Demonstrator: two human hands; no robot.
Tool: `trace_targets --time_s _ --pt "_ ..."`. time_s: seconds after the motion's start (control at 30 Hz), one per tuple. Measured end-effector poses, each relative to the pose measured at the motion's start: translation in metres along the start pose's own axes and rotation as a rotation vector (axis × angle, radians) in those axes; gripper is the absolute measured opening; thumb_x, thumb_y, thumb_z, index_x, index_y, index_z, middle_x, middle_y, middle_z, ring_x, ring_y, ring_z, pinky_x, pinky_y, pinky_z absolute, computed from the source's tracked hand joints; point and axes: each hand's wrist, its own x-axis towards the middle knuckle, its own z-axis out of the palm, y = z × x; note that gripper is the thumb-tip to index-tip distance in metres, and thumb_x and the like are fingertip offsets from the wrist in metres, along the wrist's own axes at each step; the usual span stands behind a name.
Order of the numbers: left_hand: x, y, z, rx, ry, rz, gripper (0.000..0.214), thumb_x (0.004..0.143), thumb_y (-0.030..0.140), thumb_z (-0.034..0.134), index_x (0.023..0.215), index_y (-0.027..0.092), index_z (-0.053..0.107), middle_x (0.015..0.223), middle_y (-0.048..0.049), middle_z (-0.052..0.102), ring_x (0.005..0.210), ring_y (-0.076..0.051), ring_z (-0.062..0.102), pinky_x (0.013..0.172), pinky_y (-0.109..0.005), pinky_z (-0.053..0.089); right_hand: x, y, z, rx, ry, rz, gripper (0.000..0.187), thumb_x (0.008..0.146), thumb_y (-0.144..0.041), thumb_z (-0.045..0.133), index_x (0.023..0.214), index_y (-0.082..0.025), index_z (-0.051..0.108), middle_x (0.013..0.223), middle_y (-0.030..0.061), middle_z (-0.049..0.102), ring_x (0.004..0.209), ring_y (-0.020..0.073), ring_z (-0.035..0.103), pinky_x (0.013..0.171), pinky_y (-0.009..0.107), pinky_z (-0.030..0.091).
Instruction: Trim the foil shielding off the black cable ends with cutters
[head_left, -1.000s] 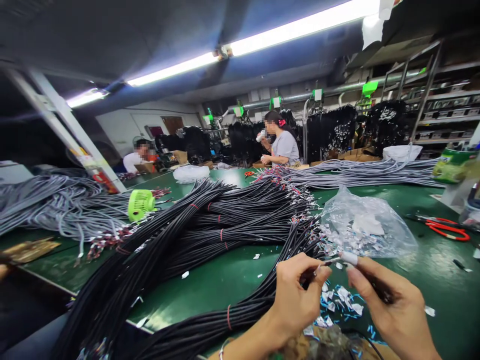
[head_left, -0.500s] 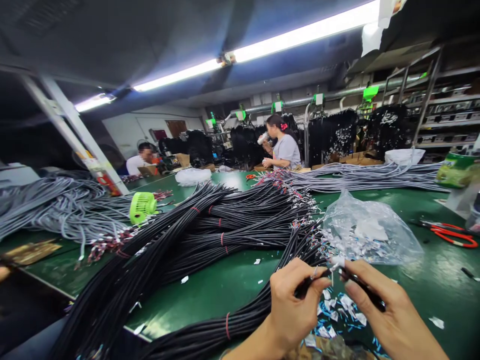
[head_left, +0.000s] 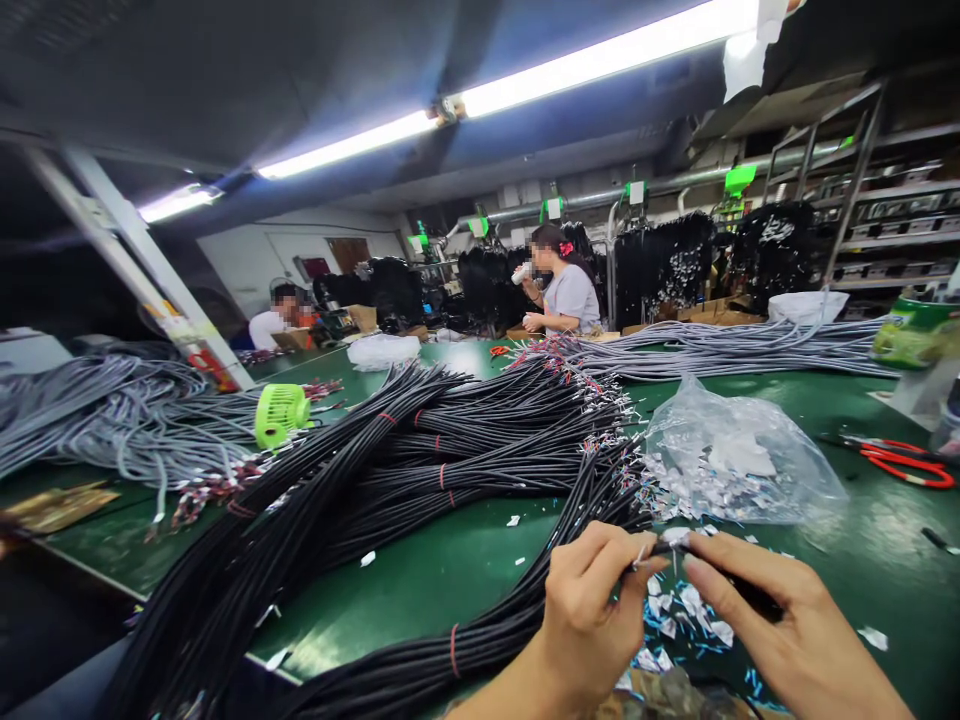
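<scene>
My left hand (head_left: 596,600) is closed in a pinch on a black cable (head_left: 664,547) near its end, where thin pale wires show. Close beside it, my right hand (head_left: 772,590) is also closed, with thumb and index finger at the cable end. A dark, slim object (head_left: 754,597) lies along the right palm; its kind cannot be made out. Between the fingertips shows a bit of white material (head_left: 675,537). Under the hands, white scraps and blue wire clippings (head_left: 694,605) are scattered. Bundles of black cables (head_left: 480,475), tied with red bands, lie left of my hands.
A clear plastic bag (head_left: 739,450) with scraps lies beyond my hands, red-handled scissors (head_left: 907,462) to its right. Grey cables (head_left: 735,350) stretch across the back, more (head_left: 112,410) at left near a green fan (head_left: 282,415). Two people sit beyond the green table (head_left: 450,555).
My two hands have come slightly closer together at the cable end, the right one turning a little flatter. The view has shifted slightly; the cable bundles stay put.
</scene>
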Motion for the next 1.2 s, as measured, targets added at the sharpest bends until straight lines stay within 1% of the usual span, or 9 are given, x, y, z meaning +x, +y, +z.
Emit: trace_targets --time_s 0.07,0.27,0.4,0.47,0.57,0.77,0.9,1.07,1.2 --pt "0.002 0.001 0.000 -0.022 -0.056 -0.077 0.011 0.084 0.008 0.055 0.083 0.013 0.064 0.072 -0.0053 0.063 0.063 -0.013 0.056 0.058 -0.022 0.042 -0.002 0.001 0.003 -0.027 0.047 0.014 0.028 0.085 -0.041 0.056 0.095 -0.024 0.075 0.093 0.0064 0.074 0.083 0.0248 0.071 0.070 0.032 0.060" --pt "0.011 0.007 -0.008 -0.264 -0.299 -0.367 0.040 0.093 0.028 0.043 0.060 0.013 0.060 0.055 -0.0011 0.053 0.052 -0.010 0.047 0.051 -0.022 0.034 -0.002 0.007 -0.002 -0.027 0.049 0.020 0.027 0.082 -0.044 0.060 0.094 -0.024 0.074 0.091 0.0057 0.074 0.079 0.0231 0.071 0.067 0.030 0.060" --pt "0.012 0.010 -0.017 -0.226 -0.304 -0.284 0.034 0.089 0.027 0.050 0.062 0.013 0.064 0.054 -0.0019 0.054 0.051 -0.010 0.047 0.051 -0.023 0.032 0.005 -0.002 -0.020 0.048 0.177 -0.055 0.022 0.080 -0.040 0.063 0.089 -0.020 0.071 0.081 0.0064 0.071 0.069 0.0206 0.068 0.055 0.025 0.057" --pt "0.013 0.011 -0.020 -0.187 -0.322 -0.225 0.026 0.086 0.023 0.054 0.066 0.013 0.067 0.055 -0.0022 0.054 0.052 -0.011 0.046 0.050 -0.024 0.031 0.006 -0.009 -0.026 0.148 0.079 -0.171 0.013 0.084 -0.025 0.059 0.090 -0.021 0.069 0.079 0.0053 0.067 0.065 0.0168 0.065 0.052 0.022 0.053" --pt "0.016 0.013 -0.025 -0.145 -0.388 -0.180 0.019 0.084 0.018 0.054 0.074 0.013 0.070 0.057 -0.0025 0.055 0.053 -0.011 0.047 0.050 -0.023 0.032 0.005 -0.013 -0.030 0.195 -0.058 -0.277 0.019 0.085 -0.014 0.053 0.091 -0.022 0.069 0.079 0.0054 0.066 0.065 0.0158 0.064 0.052 0.021 0.051" --pt "0.018 0.012 -0.026 0.035 -0.570 -0.077 0.019 0.083 0.015 0.050 0.078 0.016 0.069 0.064 -0.0029 0.057 0.054 -0.012 0.048 0.050 -0.025 0.031 -0.001 -0.007 -0.032 -0.017 -0.145 -0.354 0.024 0.080 -0.008 0.047 0.084 -0.021 0.067 0.073 0.0041 0.065 0.054 0.0143 0.059 0.047 0.023 0.042" --pt "0.019 0.011 -0.022 0.154 -0.706 -0.008 0.017 0.076 0.009 0.051 0.074 0.017 0.066 0.060 -0.0008 0.053 0.053 -0.012 0.047 0.048 -0.026 0.026 -0.002 -0.009 -0.028 -0.124 -0.300 -0.430 0.029 0.073 0.001 0.039 0.068 -0.021 0.057 0.058 -0.0001 0.057 0.043 0.0137 0.049 0.043 0.027 0.028" --pt "0.022 0.007 -0.020 0.054 -0.832 0.009 0.021 0.073 0.004 0.049 0.074 0.017 0.065 0.063 -0.0004 0.055 0.057 -0.012 0.048 0.049 -0.025 0.028 -0.002 -0.006 -0.029 -0.061 -0.463 -0.361 0.026 0.067 0.002 0.042 0.069 -0.021 0.053 0.061 -0.0028 0.055 0.049 0.0135 0.048 0.047 0.028 0.025" --pt "0.020 0.004 -0.022 -0.202 -0.794 -0.087 0.021 0.077 0.004 0.050 0.079 0.016 0.067 0.069 -0.0028 0.061 0.063 -0.014 0.054 0.057 -0.025 0.038 0.005 -0.002 -0.031 0.198 -0.502 -0.193 0.018 0.071 -0.003 0.052 0.067 -0.020 0.057 0.060 -0.0056 0.050 0.053 0.0099 0.043 0.051 0.023 0.028"
